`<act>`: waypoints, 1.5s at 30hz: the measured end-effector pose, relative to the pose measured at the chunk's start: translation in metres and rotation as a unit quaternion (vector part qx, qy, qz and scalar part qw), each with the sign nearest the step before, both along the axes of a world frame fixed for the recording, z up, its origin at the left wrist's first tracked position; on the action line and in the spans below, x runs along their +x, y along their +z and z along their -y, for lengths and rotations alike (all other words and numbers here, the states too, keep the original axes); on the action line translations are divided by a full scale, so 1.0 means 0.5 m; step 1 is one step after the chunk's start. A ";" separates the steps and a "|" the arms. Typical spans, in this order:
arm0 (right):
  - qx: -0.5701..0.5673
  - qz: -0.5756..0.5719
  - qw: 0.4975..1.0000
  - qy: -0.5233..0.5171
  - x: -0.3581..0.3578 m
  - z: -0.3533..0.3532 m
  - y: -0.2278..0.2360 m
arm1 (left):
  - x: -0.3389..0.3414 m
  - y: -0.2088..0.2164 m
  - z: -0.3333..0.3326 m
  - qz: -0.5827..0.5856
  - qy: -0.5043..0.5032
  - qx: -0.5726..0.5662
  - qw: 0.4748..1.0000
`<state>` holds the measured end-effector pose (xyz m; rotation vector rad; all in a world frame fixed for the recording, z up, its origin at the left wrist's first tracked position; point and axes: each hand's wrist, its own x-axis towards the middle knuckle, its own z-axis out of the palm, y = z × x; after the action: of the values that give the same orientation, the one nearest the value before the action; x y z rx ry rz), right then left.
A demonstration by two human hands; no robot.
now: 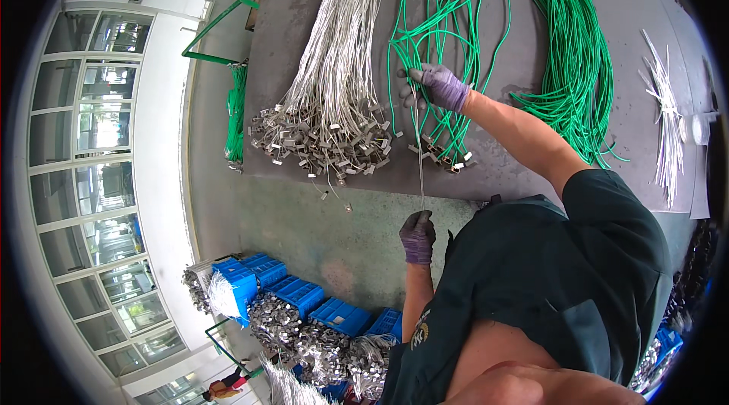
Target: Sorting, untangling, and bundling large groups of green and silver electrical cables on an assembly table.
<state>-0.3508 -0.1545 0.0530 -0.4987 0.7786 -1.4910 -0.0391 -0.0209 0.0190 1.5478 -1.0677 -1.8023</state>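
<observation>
A thin silvery strand [421, 158] runs taut between my two gloved hands; whether it is a cable or a tie I cannot tell. Near the table's front edge, my left hand [418, 236] is closed on its lower end. Over the table, my right hand [439, 87] has its fingers bent round the upper end, among loose green cables [448, 36]. Those cables end in small metal connectors [440, 153] close to the edge. Left of my right hand lies a thick bundle of silvery cables [334, 48] with grey connectors [326, 143].
The grey table [486, 169] also bears a thick green cable bundle [577, 78] and a pile of white strips [667, 120] at the right. Behind my left arm, blue crates [300, 295] stand among heaps of connector cables [285, 325]. A green metal frame [220, 33] stands beyond the table's left side.
</observation>
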 end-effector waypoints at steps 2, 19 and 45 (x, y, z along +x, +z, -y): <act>0.018 -0.028 0.999 -0.001 -0.002 0.002 0.003 | 0.000 -0.002 -0.001 0.001 -0.004 0.000 1.000; 0.099 -0.263 0.959 0.045 0.150 -0.124 -0.077 | -0.008 -0.017 0.015 0.040 0.013 -0.047 0.998; 0.166 -0.334 0.926 0.058 0.136 -0.115 -0.054 | -0.008 -0.007 0.000 0.085 -0.032 -0.062 0.994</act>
<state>-0.2826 -0.0972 0.0261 -0.7905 1.4778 -1.0381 -0.0429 -0.0210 0.0155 1.6307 -1.2975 -1.6327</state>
